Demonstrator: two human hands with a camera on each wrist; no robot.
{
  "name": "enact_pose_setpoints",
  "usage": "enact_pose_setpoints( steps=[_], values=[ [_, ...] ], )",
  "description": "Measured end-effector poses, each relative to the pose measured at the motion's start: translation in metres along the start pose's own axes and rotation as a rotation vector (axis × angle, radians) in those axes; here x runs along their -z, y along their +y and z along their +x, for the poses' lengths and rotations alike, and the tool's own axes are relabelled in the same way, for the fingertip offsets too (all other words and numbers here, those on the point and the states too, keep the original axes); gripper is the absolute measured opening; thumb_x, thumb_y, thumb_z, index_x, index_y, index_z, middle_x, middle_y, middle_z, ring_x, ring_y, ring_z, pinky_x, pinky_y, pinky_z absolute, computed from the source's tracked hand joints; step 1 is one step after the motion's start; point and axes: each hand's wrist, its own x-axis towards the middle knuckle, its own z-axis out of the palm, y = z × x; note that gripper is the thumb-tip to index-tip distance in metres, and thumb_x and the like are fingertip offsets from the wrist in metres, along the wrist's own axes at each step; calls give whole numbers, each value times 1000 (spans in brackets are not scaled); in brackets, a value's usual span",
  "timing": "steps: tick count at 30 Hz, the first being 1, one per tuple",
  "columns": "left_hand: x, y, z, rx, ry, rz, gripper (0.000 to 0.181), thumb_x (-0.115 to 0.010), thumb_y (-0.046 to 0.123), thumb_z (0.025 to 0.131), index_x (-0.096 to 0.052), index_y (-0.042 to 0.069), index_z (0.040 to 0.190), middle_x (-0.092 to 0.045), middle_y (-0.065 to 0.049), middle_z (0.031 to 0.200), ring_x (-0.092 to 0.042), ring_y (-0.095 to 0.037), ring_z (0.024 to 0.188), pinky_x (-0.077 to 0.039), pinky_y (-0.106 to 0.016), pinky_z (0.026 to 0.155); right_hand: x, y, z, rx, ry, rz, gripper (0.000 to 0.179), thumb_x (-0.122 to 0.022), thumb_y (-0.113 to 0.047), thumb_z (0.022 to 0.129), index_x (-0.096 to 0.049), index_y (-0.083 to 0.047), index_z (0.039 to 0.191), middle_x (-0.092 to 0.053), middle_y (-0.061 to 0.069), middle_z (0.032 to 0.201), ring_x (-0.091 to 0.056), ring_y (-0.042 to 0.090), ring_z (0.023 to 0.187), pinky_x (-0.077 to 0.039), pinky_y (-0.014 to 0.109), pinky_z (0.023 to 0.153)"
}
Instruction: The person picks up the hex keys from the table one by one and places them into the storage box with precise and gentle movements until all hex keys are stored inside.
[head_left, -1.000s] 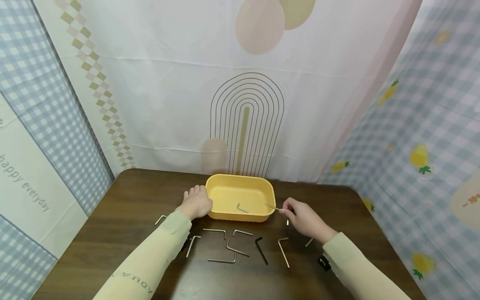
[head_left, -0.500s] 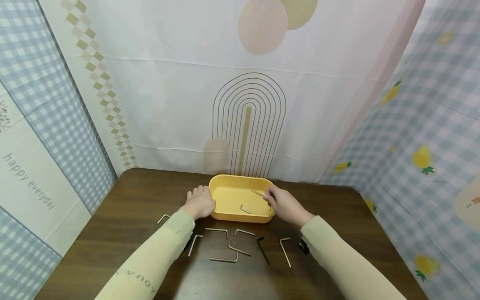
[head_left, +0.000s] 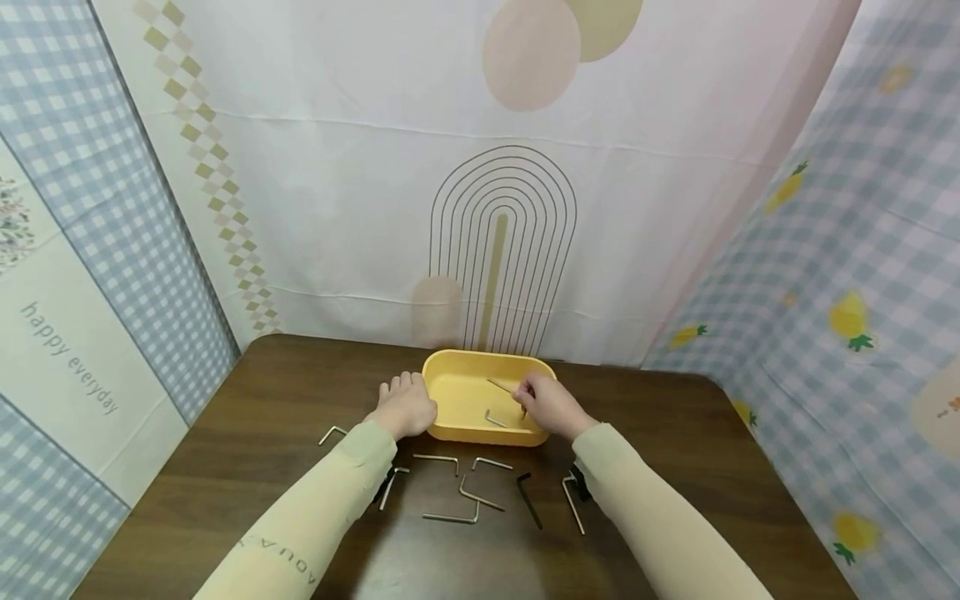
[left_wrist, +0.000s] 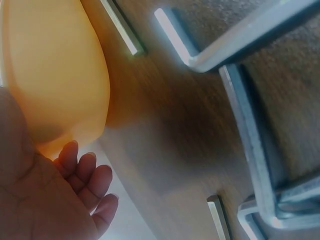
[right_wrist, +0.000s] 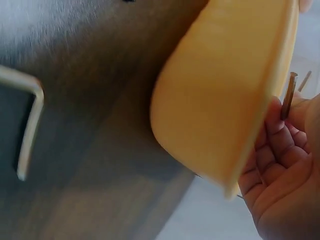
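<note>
A yellow plastic bin (head_left: pixel 480 436) stands near the back of the table. My left hand (head_left: pixel 405 406) holds its left end, with the thumb at the rim and the fingers by the outer wall (left_wrist: pixel 65 75). Over the bin's right side, my right hand (head_left: pixel 551 406) pinches an Allen key (head_left: pixel 499 384) between thumb and fingertips. Its long arm points toward the back left, and the short arm (right_wrist: pixel 288 95) shows beside the thumb in the right wrist view. Another Allen key (head_left: pixel 495 420) lies on the bin floor.
Several Allen keys lie on the dark wooden table (head_left: pixel 300 367) before the bin, among them a black one (head_left: pixel 529 502), a pair touching each other (head_left: pixel 450 519), and one at far left (head_left: pixel 332 432). A patterned curtain (head_left: pixel 337 208) hangs behind the table.
My right hand has carried the Allen key leftward from beside the bin to above its inside. My left hand stays at the bin's left end. The head view has shifted slightly.
</note>
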Motion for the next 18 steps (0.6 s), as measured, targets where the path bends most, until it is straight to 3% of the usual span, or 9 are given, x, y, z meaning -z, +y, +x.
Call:
enact_pose_setpoints(
  steps=[6, 18],
  values=[
    [1, 1, 1, -5, 2, 3, 37, -42, 24, 92, -46, -3, 117, -43, -15, 105, -40, -34, 102, -28, -49, 89, -11, 2, 0, -40, -6, -2, 23, -61, -22, 96, -55, -10, 78, -54, 1, 67, -47, 14, 53, -39, 28, 48],
    [0, 2, 0, 13, -5, 14, 38, -41, 23, 91, -46, -3, 118, -44, -15, 105, -40, -35, 103, -28, -50, 90, -23, -3, 8, -17, 61, -68, 25, -65, -21, 93, -53, -11, 73, -52, -1, 67, -47, 13, 55, -39, 28, 52]
  ],
)
